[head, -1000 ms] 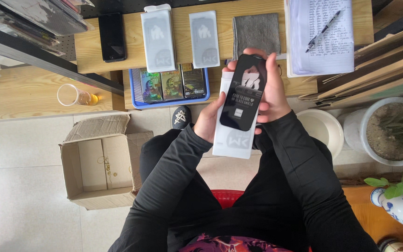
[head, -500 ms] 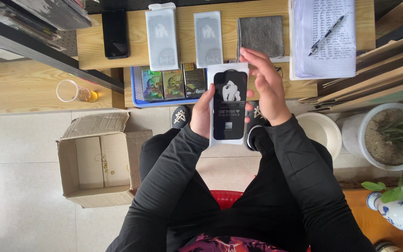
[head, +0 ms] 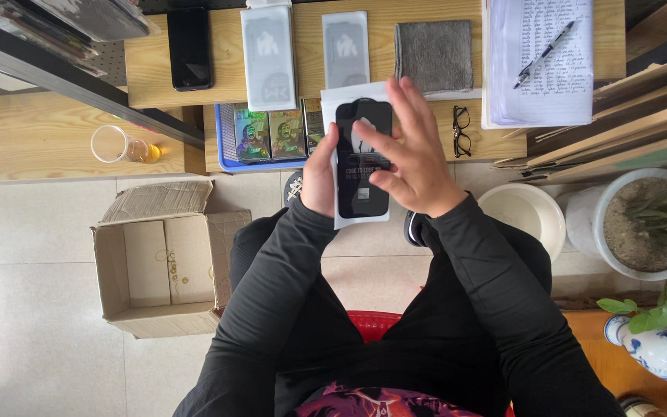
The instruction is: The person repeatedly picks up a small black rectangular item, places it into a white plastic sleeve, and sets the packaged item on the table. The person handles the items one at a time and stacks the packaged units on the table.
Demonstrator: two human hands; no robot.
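Left hand (head: 319,176) grips the edge of a black screen protector (head: 362,166) on its white backing card (head: 347,222). Right hand (head: 411,154) lies open, fingers spread, on the protector's face, just below the grey cloth (head: 434,54) on the desk (head: 310,54).

A: What packaging shows?

B: A white sleeve (head: 358,154) with a black protector sheet (head: 362,158) on it, held up by both hands. Two grey-white packs (head: 269,58) (head: 346,48) lie on the bench.

A: Others?

B: Colourful small boxes (head: 270,133) in a blue tray (head: 218,143), a black phone (head: 189,46), an open carton (head: 165,259) on the floor.

Black screen protector (head: 362,166) on white sleeve (head: 341,96)
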